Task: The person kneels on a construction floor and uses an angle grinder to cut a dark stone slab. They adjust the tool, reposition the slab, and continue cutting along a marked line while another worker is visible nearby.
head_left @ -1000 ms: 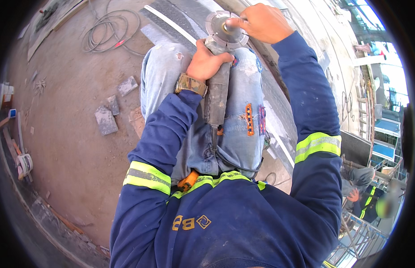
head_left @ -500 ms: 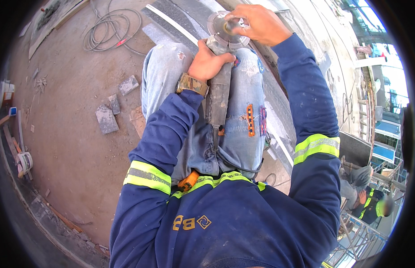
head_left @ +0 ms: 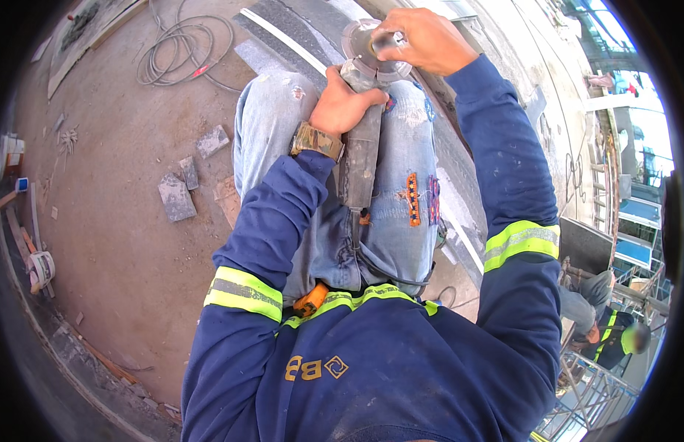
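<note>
An angle grinder lies lengthwise over my lap, its head away from me and its cable end toward my waist. Round its head, near the grey guard, my left hand is closed. A thin segmented cutting disc faces upward on the tool. My right hand comes in from the right, thumb and fingers pinched on a small dark round piece at the disc's centre. The fingers partly hide this piece, and I cannot tell whether it sits on the spindle.
Coiled cable lies on the dusty floor at far left. Broken tile pieces are left of my knees. Long stone strips lie beyond them. An orange tool is at my waist. Another person sits by scaffolding at right.
My right hand's fingers have shifted and curled slightly at the disc's centre, and more of the dark piece shows. My left hand and the grinder hold still. The other person's arm has moved down.
</note>
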{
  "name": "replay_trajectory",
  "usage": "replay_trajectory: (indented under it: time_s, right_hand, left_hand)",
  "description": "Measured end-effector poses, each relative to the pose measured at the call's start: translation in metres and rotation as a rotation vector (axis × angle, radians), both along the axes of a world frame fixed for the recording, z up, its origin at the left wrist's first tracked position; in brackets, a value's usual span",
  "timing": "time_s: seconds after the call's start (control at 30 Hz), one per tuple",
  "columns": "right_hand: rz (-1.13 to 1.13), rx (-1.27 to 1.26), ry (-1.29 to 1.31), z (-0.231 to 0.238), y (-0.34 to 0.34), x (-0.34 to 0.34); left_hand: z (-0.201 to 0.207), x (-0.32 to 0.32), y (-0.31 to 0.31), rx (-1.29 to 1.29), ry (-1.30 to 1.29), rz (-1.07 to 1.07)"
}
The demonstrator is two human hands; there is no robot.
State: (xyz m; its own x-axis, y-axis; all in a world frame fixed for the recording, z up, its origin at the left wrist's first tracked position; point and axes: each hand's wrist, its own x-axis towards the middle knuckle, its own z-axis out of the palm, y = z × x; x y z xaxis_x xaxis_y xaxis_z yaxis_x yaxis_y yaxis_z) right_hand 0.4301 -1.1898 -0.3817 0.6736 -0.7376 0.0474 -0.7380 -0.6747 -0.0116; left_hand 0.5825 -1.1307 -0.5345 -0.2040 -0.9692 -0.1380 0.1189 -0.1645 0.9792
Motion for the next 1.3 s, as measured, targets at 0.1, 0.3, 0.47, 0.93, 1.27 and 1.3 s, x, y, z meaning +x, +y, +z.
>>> replay_trajectory:
  time_s: [0.1, 0.3, 0.47, 0.93, 1.27, 1.3]
  right_hand:
    - [-0.025, -0.038, 0.015, 0.0, 0.0, 0.0]
    - [-0.172, 0.014, 0.017, 0.002, 0.0, 0.007]
    - [-0.346, 0.075, 0.069, 0.011, 0.006, 0.017]
    - [0.004, -0.039, 0.012, 0.003, 0.001, -0.006]
    - [-0.177, -0.039, 0.07, 0.012, 0.01, 0.006]
    - [-0.097, -0.073, -0.012, 0.011, 0.011, 0.004]
  left_hand:
    - [0.005, 0.001, 0.002, 0.001, -0.007, -0.008]
    - [0.003, 0.002, 0.001, -0.011, -0.026, -0.016]
    - [0.003, 0.002, 0.002, -0.032, -0.007, -0.007]
    - [0.007, 0.001, 0.003, 0.018, -0.022, -0.004]
    - [0.01, 0.003, 0.004, -0.003, -0.046, 0.002]
    - [0.01, 0.003, 0.004, -0.004, -0.02, 0.005]
